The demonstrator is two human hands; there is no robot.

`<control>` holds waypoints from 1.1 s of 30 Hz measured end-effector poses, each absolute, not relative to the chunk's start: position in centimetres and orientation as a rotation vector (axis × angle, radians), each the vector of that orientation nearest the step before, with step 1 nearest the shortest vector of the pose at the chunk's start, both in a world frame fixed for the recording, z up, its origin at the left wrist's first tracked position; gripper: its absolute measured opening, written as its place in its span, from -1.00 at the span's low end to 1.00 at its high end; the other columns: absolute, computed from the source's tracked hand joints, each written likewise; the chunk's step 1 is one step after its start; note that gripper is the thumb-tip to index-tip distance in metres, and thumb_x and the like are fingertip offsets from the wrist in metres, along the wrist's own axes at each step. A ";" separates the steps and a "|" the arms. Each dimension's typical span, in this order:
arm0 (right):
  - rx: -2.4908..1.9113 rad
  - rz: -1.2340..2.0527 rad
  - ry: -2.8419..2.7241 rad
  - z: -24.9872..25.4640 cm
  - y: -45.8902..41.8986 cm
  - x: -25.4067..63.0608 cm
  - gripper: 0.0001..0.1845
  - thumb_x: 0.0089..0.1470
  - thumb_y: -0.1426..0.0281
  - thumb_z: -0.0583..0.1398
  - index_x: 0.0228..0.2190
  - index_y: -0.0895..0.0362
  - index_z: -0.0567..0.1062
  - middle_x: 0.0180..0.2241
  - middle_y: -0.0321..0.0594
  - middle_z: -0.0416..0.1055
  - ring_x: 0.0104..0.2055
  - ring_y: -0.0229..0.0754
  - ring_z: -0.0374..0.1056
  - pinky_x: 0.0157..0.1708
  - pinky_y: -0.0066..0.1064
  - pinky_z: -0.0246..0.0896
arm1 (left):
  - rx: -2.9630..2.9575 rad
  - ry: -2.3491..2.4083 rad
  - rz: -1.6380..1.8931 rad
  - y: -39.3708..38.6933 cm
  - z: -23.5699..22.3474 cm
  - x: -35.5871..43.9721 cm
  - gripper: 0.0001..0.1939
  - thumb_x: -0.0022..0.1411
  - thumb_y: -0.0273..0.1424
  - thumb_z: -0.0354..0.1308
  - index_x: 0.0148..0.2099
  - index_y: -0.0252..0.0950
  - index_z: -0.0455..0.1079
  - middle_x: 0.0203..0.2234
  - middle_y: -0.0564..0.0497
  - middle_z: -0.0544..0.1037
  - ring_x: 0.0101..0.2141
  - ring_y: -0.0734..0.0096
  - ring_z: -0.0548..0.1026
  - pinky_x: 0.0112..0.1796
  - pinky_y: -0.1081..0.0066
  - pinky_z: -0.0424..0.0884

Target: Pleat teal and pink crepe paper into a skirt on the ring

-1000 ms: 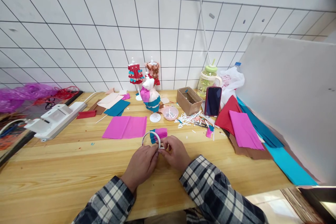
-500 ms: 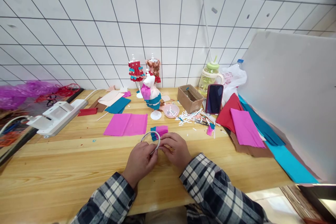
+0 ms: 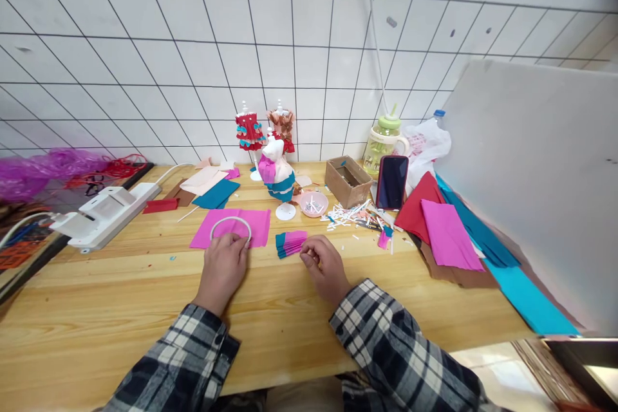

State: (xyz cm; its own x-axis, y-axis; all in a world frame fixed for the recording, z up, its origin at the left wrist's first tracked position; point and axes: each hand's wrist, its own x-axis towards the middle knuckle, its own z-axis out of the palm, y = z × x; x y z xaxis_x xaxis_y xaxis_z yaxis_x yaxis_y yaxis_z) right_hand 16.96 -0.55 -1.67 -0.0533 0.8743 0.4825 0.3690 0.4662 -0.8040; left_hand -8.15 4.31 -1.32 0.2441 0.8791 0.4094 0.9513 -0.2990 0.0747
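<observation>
My left hand [image 3: 224, 270] is closed on a thin white ring, which looks like a nearly used-up roll of narrow tape [image 3: 230, 219]. It holds the ring up over the front edge of a flat pink crepe paper sheet [image 3: 259, 226]. Fingers pinched, my right hand [image 3: 326, 268] rests at the right end of a small pleated piece of teal and pink crepe paper [image 3: 291, 243]. Whatever lies between those fingertips is too small to make out. Behind the pleated piece stands a small dress form [image 3: 280, 170] wearing white, pink and teal paper.
Two more dressed forms stand behind, one in a red dress [image 3: 248, 132]. White strips [image 3: 350, 214] lie between a pink dish [image 3: 313, 204] and a phone [image 3: 392, 182]. A cardboard box [image 3: 348, 181], green bottle [image 3: 386, 141], power strip [image 3: 109, 219] and paper stack [image 3: 451, 238] surround the work area.
My left hand has moved left with the roll of tape, away from my right hand and over the pink sheet. My right hand stays by the pleated paper, its fingers drawn in more tightly.
</observation>
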 end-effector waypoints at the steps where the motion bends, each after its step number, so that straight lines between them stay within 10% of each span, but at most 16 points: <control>1: -1.086 0.598 -1.659 -1.7 -0.6 16.9 -0.90 0.20 0.38 0.11 -0.33 0.10 0.42 -0.30 -0.20 0.38 -0.30 -0.20 0.26 -0.30 -0.37 0.20 | -2.321 -1.742 -0.511 4.1 -1.3 -7.9 -0.67 0.33 -0.33 -0.08 -0.10 -0.27 0.50 -0.30 -0.15 0.50 -0.27 0.12 0.38 -0.23 0.18 0.24; 5: -1.076 0.605 -1.693 -1.6 -0.8 16.8 -0.90 0.20 0.38 0.11 -0.34 0.11 0.40 -0.31 -0.20 0.37 -0.29 -0.19 0.26 -0.28 -0.35 0.19 | -2.170 -1.858 -0.573 3.1 -0.8 -7.0 -0.62 0.31 -0.27 -0.02 0.08 -0.26 0.40 -0.21 -0.20 0.49 -0.21 0.02 0.36 -0.23 0.13 0.23; 10: -1.054 0.556 -1.738 -1.1 -1.1 16.5 -0.90 0.20 0.39 0.10 -0.36 0.10 0.39 -0.31 -0.19 0.38 -0.22 -0.16 0.27 -0.21 -0.31 0.21 | -2.431 -1.686 -1.031 1.6 -0.1 -5.2 -0.73 0.30 -0.27 0.02 -0.10 -0.21 0.49 -0.14 -0.11 0.42 -0.08 0.13 0.35 -0.08 0.11 0.23; 29: -1.088 0.597 -1.813 -1.5 -1.0 16.1 -0.97 0.05 0.47 0.16 -0.40 0.11 0.37 -0.40 -0.27 0.35 -0.36 -0.21 0.24 -0.37 -0.39 0.16 | -2.874 -1.439 -1.045 -0.4 -0.1 -1.6 -0.77 0.32 -0.32 0.06 -0.27 -0.15 0.55 -0.26 0.00 0.54 -0.23 0.29 0.38 -0.16 0.21 0.21; 33: -1.141 0.682 -1.536 -1.8 -0.5 16.2 -0.77 0.07 0.40 0.19 -0.18 0.11 0.38 -0.30 -0.25 0.41 -0.43 -0.27 0.25 -0.46 -0.43 0.18 | -2.795 -1.427 -1.184 -0.3 0.4 -0.7 -0.77 0.32 -0.33 0.06 -0.23 -0.17 0.56 -0.27 0.00 0.56 -0.22 0.29 0.39 -0.14 0.20 0.21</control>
